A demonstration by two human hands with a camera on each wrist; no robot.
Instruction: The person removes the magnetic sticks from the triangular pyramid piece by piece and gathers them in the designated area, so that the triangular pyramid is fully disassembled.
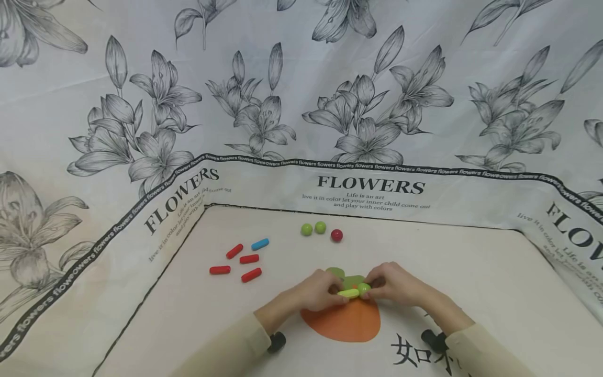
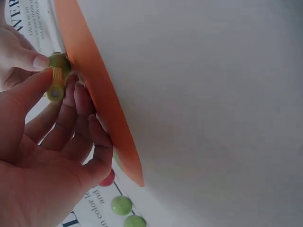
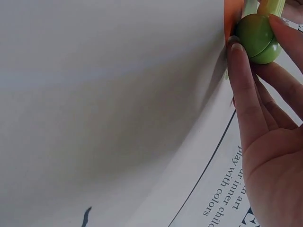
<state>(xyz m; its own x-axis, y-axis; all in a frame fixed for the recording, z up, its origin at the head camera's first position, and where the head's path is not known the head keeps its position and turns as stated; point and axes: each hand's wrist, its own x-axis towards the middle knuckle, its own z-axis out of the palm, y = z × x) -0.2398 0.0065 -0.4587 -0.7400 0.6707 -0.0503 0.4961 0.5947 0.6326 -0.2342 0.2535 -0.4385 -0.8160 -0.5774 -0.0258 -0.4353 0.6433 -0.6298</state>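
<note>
Over the orange printed shape on the cloth, the two hands meet. My left hand pinches a short yellow-green rod between thumb and fingers; the other fingers curve loosely below it in the left wrist view. A shiny green ball is pinched by my right hand, its thumb and fingertips at the ball's sides. The rod's end meets the ball. In the right wrist view a seam line runs round the green ball, and the rod stands against it.
Two green balls and a dark red ball lie beyond the hands. To the left are several red rods and a blue rod. Flower-printed cloth walls rise at the back and sides of the white surface.
</note>
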